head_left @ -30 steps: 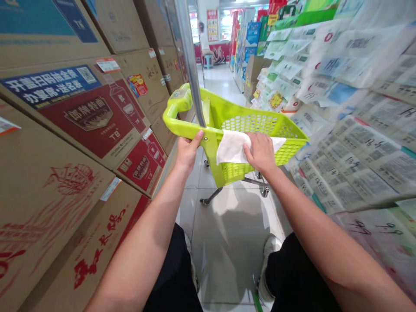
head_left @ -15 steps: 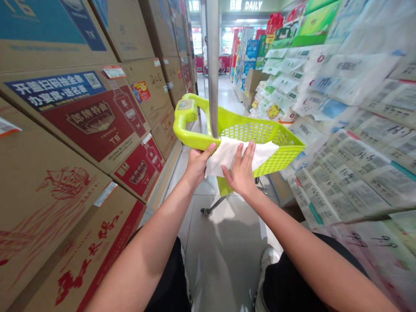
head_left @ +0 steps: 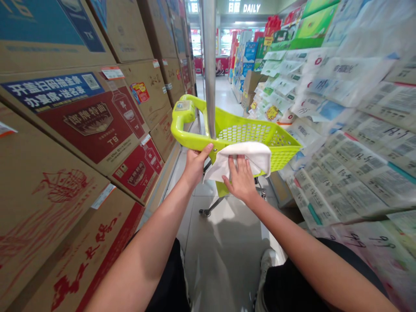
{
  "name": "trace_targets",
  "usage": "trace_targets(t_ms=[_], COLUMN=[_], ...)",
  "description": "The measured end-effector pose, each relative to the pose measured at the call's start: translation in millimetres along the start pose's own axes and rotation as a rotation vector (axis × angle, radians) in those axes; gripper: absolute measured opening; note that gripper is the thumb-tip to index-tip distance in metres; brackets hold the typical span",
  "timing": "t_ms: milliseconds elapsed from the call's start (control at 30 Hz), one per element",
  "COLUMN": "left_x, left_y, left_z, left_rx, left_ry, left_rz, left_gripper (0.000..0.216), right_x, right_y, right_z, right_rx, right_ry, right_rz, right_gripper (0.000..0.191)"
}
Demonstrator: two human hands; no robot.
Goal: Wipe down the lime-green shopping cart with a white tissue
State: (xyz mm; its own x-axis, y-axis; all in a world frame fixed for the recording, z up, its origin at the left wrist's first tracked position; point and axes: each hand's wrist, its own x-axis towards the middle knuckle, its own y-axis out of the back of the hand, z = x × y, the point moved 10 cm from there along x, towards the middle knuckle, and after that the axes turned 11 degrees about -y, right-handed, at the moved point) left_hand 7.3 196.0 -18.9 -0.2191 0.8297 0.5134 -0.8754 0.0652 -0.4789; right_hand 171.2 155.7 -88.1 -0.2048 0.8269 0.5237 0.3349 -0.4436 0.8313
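A lime-green plastic shopping cart stands in front of me, with a perforated basket and a looped handle at its left end. My left hand is closed around the lower edge of its frame, thumb on top, just below the metal pole. Against the near side of the basket lies a white cloth, its upper part folded over towards me. My right hand rests flat on the cloth, fingers stretched out and pointing up. The basket wall behind the cloth is partly hidden.
Stacked cardboard cartons line the left side. On the right rise piles of packaged tissues. A tiled floor runs between them, with the cart's caster and my shoes on it.
My right hand has slid slightly down on the cart's side, and the cloth's upper part has folded over. Part of the rim near my left thumb is now uncovered. My left hand keeps its hold.
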Motion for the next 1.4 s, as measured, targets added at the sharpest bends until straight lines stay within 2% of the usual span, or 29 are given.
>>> trace_targets(t_ms=[100,300,533,767,933,1033,1200,1400], left_x=[-1.9,-0.2,3.9,13.3,16.2,14.5,9.1,8.0], left_y=[-4.0,-3.6,-0.3,8.8,5.4,9.3,12.1,12.9], left_z=[-1.0,1.0,-3.2,-6.6,-13.1,-13.6,-28.2,-49.1], left_rx=[-0.013,-0.014,-0.021,0.004,-0.046,-0.04,-0.036,0.094], left_ry=[0.025,0.01,0.003,-0.043,-0.014,-0.019,0.017,-0.05], left_rz=[0.0,0.015,0.04,0.11,0.114,0.152,0.116,0.066], left_gripper=[0.042,0.042,0.048,0.056,0.057,0.055,0.057,0.061], right_x=[-0.3,-21.2,2.2,1.8,27.9,24.4,15.3,37.3], right_y=[-4.4,-19.7,-1.5,-15.9,-3.2,-11.1,-28.7,-9.9], right_z=[3.4,-3.7,-3.5,-25.7,-21.5,-22.0,-28.2,-23.4], right_rx=[0.025,0.181,0.145,0.101,0.14,0.132,0.118,0.183], right_ry=[-0.025,0.015,0.026,0.168,0.157,0.155,0.151,0.112], right_rz=[-0.037,0.068,0.017,-0.015,-0.032,-0.038,-0.038,-0.01], right_gripper=[0.086,0.086,0.076,0.074,0.07,0.071,0.073,0.073])
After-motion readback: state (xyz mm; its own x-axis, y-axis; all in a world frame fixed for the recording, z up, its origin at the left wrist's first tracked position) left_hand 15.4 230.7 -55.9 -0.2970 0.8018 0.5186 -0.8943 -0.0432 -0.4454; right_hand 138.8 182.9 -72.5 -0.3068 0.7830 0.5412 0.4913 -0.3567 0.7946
